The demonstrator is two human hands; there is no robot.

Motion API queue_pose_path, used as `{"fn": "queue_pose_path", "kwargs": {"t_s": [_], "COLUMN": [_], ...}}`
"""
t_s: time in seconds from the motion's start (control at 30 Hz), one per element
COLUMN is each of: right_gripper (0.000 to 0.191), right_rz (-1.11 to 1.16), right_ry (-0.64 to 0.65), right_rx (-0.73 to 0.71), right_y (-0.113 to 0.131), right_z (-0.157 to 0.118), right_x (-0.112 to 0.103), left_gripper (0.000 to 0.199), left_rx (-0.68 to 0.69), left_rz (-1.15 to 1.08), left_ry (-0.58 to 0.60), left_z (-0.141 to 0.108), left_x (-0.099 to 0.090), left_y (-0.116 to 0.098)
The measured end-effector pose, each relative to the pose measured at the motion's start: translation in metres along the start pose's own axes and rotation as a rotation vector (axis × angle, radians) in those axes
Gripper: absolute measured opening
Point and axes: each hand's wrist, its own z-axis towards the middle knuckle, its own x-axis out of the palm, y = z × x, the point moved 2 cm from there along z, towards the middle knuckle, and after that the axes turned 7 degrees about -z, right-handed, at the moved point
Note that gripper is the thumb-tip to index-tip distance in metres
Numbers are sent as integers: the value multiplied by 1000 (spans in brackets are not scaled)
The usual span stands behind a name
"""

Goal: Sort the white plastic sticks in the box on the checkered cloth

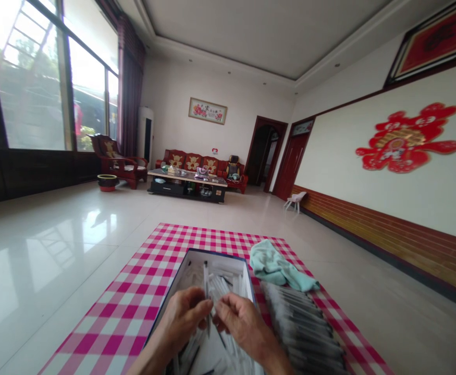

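Over an open box [247,271] with a white inside and dark blue rim, both hands come close together. My left hand [188,312] is closed around a slim clear pen [206,276], whose dark end points up and away. My right hand [241,317] is pinched beside it, thumb and fingertips together; what lies between them is too small to make out. Clear pen parts [220,284] and thin dark pieces lie loose in the box. Right of the box rests a row of several black-and-clear pens [304,328], slightly blurred.
A pink-and-white checked cloth [126,297] covers the table under the box. A crumpled mint-green towel [278,265] lies at the back right, touching the row of pens. Farther off stand a coffee table [186,182], a wooden sofa [192,159] and a small chair [296,200].
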Motion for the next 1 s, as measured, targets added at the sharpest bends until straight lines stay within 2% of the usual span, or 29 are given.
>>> {"fn": "queue_pose_path", "kwargs": {"t_s": [0.1,0.17,0.27,0.33,0.37,0.47,0.53,0.63,0.7,0.77,0.87,1.0], "right_gripper": [17,14,14,13,13,13,15,18,19,19,16,26], "right_rz": [36,58,-35,-134,-169,-201,-183,-113,-67,-114,-394,-759], "right_ry": [95,79,-64,-164,-193,-194,-162,-97,-40,-27,-78,-133], "right_rx": [-17,-37,-39,-28,-25,-36,-48,-54,-61,-58,-3,72], "right_y": [-1,-1,0,-1,-1,-1,1,3,1,-6,-26,-51], "right_z": [0,1,3,3,2,1,0,-1,-1,1,2,-1], "right_x": [7,7,-2,-10,-13,-17,-17,-14,-13,-12,-10,-2], "left_gripper": [28,32,40,37,32,17,21,21,23,24,26,28], "left_rx": [1,24,94,216,303,572,641,560,493,454,418,402], "left_rz": [-94,-39,289,540,618,782,850,896,914,936,933,894], "left_ry": [-25,-54,-156,-253,-263,-186,-87,15,20,-10,-69,-111], "left_z": [3,2,-3,-8,-10,-16,-19,-20,-20,-19,-17,-13], "left_x": [-1,-3,-6,-7,-6,3,9,14,13,11,5,0], "left_y": [4,1,-9,-20,-25,-35,-35,-32,-29,-28,-25,-19]}}
